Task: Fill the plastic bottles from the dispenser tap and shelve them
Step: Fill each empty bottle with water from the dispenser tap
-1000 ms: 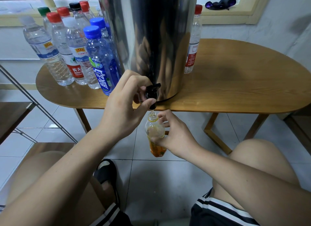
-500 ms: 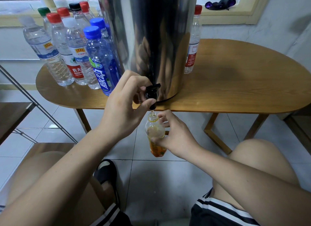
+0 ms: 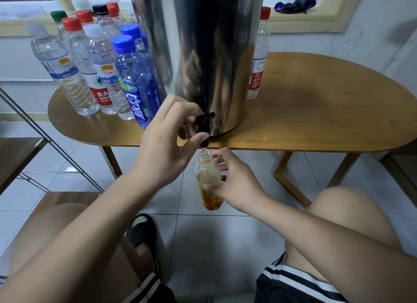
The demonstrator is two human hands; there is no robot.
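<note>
A tall steel dispenser (image 3: 203, 54) stands on the wooden table (image 3: 316, 113), its black tap (image 3: 204, 126) overhanging the front edge. My left hand (image 3: 167, 144) grips the tap, thumb under the spout. Beneath it my right hand (image 3: 232, 183) holds a small uncapped clear bottle (image 3: 208, 178) with an orange label, its mouth right below the spout. A thin stream runs into the bottle neck. Liquid shows in the bottle's upper part.
Several capped bottles (image 3: 90, 72) with red, blue, green, black and clear caps crowd the table's left end. One red-capped bottle (image 3: 258, 54) stands right of the dispenser. A metal-framed wooden shelf (image 3: 20, 153) is at the left. My knees flank a tiled floor.
Both hands stay in place, and the bottle stays under the tap. The stream keeps running into it.
</note>
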